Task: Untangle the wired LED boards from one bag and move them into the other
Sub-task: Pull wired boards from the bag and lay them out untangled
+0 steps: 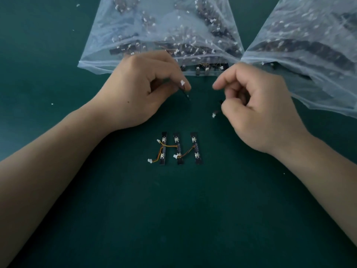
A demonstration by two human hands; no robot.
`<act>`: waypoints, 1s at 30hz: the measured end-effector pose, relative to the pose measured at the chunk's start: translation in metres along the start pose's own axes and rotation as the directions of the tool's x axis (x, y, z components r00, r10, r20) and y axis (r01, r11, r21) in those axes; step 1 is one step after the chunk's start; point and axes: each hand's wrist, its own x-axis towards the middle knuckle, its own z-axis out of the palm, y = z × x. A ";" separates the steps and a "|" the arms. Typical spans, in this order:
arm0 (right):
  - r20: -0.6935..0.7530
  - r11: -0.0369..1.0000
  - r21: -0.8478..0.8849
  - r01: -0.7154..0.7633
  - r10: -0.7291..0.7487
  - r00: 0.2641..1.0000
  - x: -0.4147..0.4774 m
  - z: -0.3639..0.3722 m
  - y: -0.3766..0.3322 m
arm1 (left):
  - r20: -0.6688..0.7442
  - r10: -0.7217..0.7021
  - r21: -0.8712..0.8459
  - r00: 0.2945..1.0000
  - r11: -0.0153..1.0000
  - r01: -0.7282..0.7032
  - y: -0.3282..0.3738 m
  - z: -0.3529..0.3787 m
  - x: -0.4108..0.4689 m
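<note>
Dark green worktop [193,219], seen from the head camera, with two bags of boards at the top and both hands busy in the middle

Across the upper centre of the frame lies a clear left bag [135,26] packed with tangled wired LED boards, its mouth facing the person; a right bag [309,45] with more boards fills the upper right corner. Just below the left bag's mouth, the left hand [135,89] pinches a thin dark held board [187,95] between thumb and fingertips, with a white connector [182,82] at the fingertip. Near it on the right, the right hand [257,109] is curled round a second board [220,102], mostly hidden, with a white plug [214,115] hanging at its lower left. Lower centre, three loose boards [176,140] lie side by side on the worktop, upright in the frame, with orange wires crossing between them
</note>
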 end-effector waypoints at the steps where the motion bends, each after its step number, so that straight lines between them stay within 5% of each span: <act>1: 0.023 0.998 -0.068 0.006 -0.004 1.000 -0.001 0.001 -0.001 | 0.024 0.004 0.002 1.000 1.000 -0.004 0.000 0.000 0.000; 4: 0.070 0.970 -0.240 0.025 -0.008 0.998 -0.001 0.003 -0.003 | 0.041 -0.010 -0.024 0.999 1.000 0.011 -0.002 -0.001 0.000; 10: 0.309 0.959 -0.207 0.193 -0.123 0.943 0.000 -0.011 0.003 | 0.054 -0.015 -0.061 0.998 0.998 0.019 -0.001 0.000 -0.001; 17: 0.239 0.970 0.000 0.243 -0.236 0.942 -0.001 -0.008 0.009 | 0.046 -0.038 -0.132 0.998 0.990 0.044 -0.002 -0.003 -0.002; 21: 0.230 0.980 0.113 0.162 -0.184 0.956 0.000 -0.011 0.009 | 0.047 -0.050 -0.132 0.998 0.990 0.056 -0.004 -0.001 -0.002; 30: 0.251 0.984 -0.028 0.176 -0.164 0.954 0.002 -0.006 0.010 | 0.112 -0.057 -0.086 0.992 0.994 0.067 0.002 -0.003 -0.002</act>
